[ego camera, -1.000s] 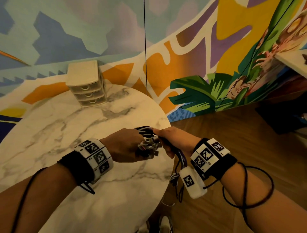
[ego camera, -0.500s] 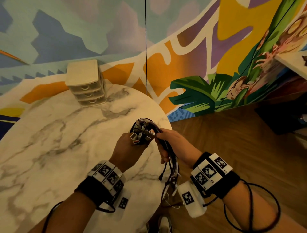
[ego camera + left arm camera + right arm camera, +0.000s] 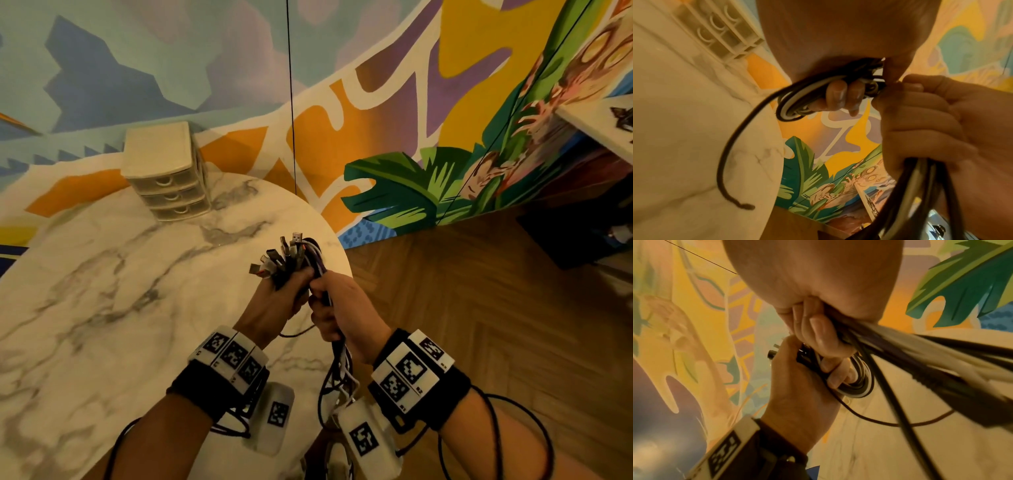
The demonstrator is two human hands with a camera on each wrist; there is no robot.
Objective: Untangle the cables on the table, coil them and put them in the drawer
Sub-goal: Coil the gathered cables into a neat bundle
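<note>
Head view: your left hand [image 3: 274,308] grips the cables [image 3: 291,260] with plugs fanned upward, above the table [image 3: 102,291] edge, well apart from the drawer unit [image 3: 164,171]; your right hand [image 3: 342,308], touching it, clutches the hanging strands. Left wrist view: fingers [image 3: 838,95] curl through a small coil. Right wrist view: fingers [image 3: 818,331] clamp the blurred strands.

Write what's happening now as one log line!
left hand: grips cable bundle, plugs up | right hand: holds hanging cables | drawer unit: shut
</note>
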